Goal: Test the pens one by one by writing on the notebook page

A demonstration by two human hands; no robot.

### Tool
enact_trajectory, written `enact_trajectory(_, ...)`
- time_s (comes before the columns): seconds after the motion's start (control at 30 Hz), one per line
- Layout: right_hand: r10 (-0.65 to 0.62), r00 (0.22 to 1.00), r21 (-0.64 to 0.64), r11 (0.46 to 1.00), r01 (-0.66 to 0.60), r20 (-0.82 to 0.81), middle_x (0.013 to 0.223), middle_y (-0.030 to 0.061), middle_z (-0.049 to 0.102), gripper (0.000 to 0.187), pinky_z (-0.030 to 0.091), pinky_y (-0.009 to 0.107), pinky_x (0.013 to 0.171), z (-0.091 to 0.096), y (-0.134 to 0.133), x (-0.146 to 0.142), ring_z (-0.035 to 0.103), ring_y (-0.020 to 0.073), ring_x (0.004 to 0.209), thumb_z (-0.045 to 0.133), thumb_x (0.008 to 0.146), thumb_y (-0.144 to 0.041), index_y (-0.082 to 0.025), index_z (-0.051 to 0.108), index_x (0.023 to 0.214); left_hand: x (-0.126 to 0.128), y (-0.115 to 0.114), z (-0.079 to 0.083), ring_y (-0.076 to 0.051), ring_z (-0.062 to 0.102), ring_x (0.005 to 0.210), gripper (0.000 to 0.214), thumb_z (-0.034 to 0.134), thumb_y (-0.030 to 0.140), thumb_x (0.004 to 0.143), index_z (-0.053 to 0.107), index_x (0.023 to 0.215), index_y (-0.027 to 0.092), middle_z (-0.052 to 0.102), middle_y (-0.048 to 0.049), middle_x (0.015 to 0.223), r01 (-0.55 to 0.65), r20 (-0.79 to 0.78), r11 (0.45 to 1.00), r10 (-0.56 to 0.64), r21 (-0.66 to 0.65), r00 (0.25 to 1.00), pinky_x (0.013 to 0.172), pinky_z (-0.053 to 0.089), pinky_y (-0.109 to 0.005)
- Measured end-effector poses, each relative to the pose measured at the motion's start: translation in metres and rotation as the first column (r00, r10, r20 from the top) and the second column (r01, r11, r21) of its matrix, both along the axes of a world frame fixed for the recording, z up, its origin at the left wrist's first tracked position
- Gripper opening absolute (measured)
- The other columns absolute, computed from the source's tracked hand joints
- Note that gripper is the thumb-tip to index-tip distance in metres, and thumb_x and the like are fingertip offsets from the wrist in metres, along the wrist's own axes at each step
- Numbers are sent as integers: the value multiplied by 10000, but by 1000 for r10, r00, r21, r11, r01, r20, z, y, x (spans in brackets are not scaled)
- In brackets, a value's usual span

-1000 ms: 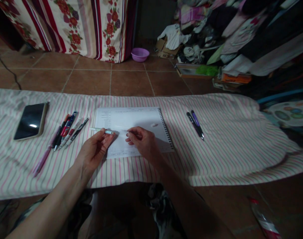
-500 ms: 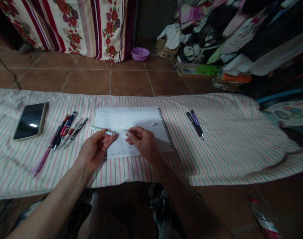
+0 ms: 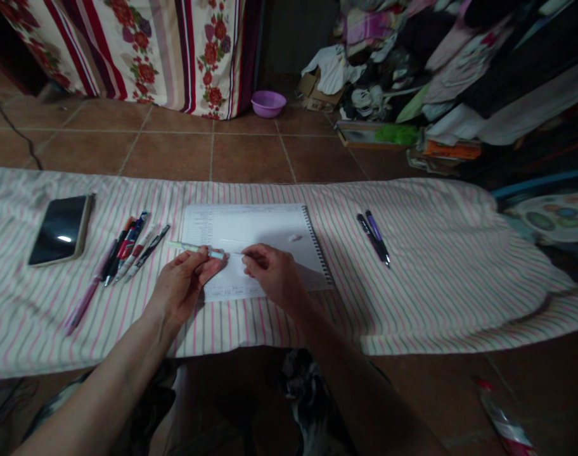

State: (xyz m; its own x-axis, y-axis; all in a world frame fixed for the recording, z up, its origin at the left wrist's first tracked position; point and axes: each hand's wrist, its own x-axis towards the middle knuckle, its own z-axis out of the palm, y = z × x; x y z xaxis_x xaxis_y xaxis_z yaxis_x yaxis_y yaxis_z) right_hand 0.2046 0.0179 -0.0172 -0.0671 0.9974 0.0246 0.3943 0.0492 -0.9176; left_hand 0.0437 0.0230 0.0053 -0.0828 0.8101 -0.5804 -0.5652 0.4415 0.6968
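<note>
My left hand (image 3: 187, 272) is closed around a pale green pen barrel (image 3: 187, 247), which lies nearly level with its blue-white end toward the right. My right hand (image 3: 272, 269) pinches a thin stick that looks like a pen refill (image 3: 234, 254); its far tip meets the barrel's right end. Whether the tip is inside the barrel I cannot tell. Both hands are over a spiral notebook (image 3: 270, 221) with a white page. A thin pale line, perhaps another slim part, shows on the page above my fingers. Small white pieces (image 3: 295, 238) lie near the spiral.
Left of the notebook lie several pens (image 3: 132, 247) and a phone (image 3: 61, 229). Two pens (image 3: 374, 239), one black and one purple, rest to the right. A striped cloth (image 3: 441, 272) covers the table. Beyond it, a purple basin (image 3: 269, 104) stands on the tiled floor.
The barrel in my left hand has shifted slightly right. The thin refill in my right hand now lines up with the barrel's end, where a gap showed before.
</note>
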Motion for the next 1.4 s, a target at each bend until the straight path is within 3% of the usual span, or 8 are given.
enact_trajectory(0.13,7,949,166,984,-63,315,776,34,664,101,474,270,692,1,0,3,611,146,716,570,782,-169,-196,659,823,2,0,1,-126,659,586,189,511,3,794,577,632,74,665,-90,660,-30,-27,1000,30,2,999,624,580,-211)
enact_trajectory(0.3,3,870,179,978,-105,494,843,51,641,132,443,262,717,-1,-1,5,594,155,763,544,821,-182,-189,663,879,2,0,-1,-111,648,559,201,510,0,795,572,617,72,654,-79,642,-27,-26,999,28,17,999,594,573,-184)
enact_trajectory(0.5,12,825,146,983,-114,565,870,56,619,153,440,268,715,-1,0,6,588,157,767,531,834,-193,-196,656,924,2,0,0,-115,656,584,219,511,-8,790,571,598,80,651,-67,651,-28,-34,1000,29,12,999,601,575,-183)
enact_trajectory(0.87,14,851,155,982,-112,525,875,56,630,155,448,270,714,0,-1,8,590,158,755,552,816,-185,-177,655,931,0,1,-3,-124,662,599,201,519,-15,783,596,617,68,664,-86,680,-37,-20,999,38,31,999,626,579,-191)
enact_trajectory(1.13,22,942,194,977,-92,334,845,50,652,127,479,274,740,4,-4,0,615,147,749,566,795,-179,-184,651,888,1,0,-2,-121,658,587,209,499,-7,800,600,632,66,662,-83,664,-34,-8,999,35,31,999,633,577,-197)
enact_trajectory(1.27,66,998,-21,998,-66,13,767,37,676,134,531,271,632,5,-10,-10,658,146,655,546,797,-214,-179,636,891,0,-1,-2,-117,650,575,184,505,-5,796,614,665,67,664,-84,668,-28,-4,999,29,23,1000,600,573,-187)
enact_trajectory(1.4,-52,940,-224,974,-26,-336,756,62,695,195,567,298,637,6,-15,-18,687,168,674,552,784,-270,-143,622,914,-2,-2,-2,-118,652,605,173,532,5,782,605,639,70,653,-74,663,-21,-5,999,21,33,1000,644,575,-208)
